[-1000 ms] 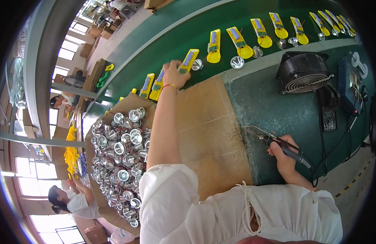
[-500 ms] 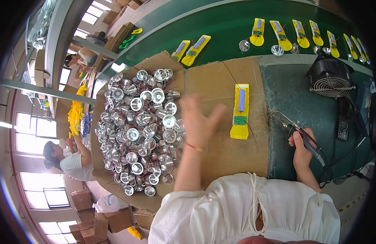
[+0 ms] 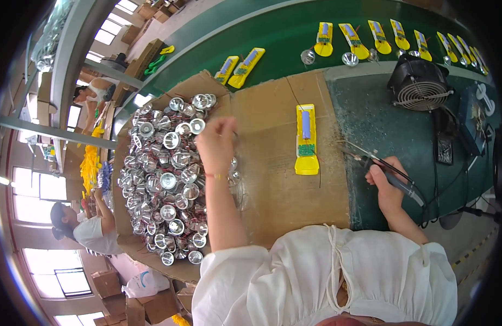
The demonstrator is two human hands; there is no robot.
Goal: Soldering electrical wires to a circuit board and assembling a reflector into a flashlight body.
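My left hand (image 3: 217, 145) is at the right edge of a heap of shiny silver reflector cups (image 3: 167, 181) with thin red and dark wires. Its fingers are curled together, and what they may pinch is hidden and blurred. In my right hand (image 3: 387, 183) is a soldering iron (image 3: 407, 189), its thin tip pointing left over the cardboard's edge. Between my hands a yellow plastic housing (image 3: 307, 164) lies on a flat cardboard sheet (image 3: 267, 201). It holds a purple cylindrical battery (image 3: 306, 125) and a small green circuit board (image 3: 306, 150), with loose wires at both ends.
Along the green bench behind stand several yellow housings (image 3: 379, 38), some with reflector cups beside them. A black fan (image 3: 421, 84) and a blue box (image 3: 474, 119) occupy the right side. Cables trail near the iron. Two other people work at the far left.
My left hand has moved left and its spread fingers have curled together at the heap. My right hand keeps the soldering iron. The whole view has shifted slightly.
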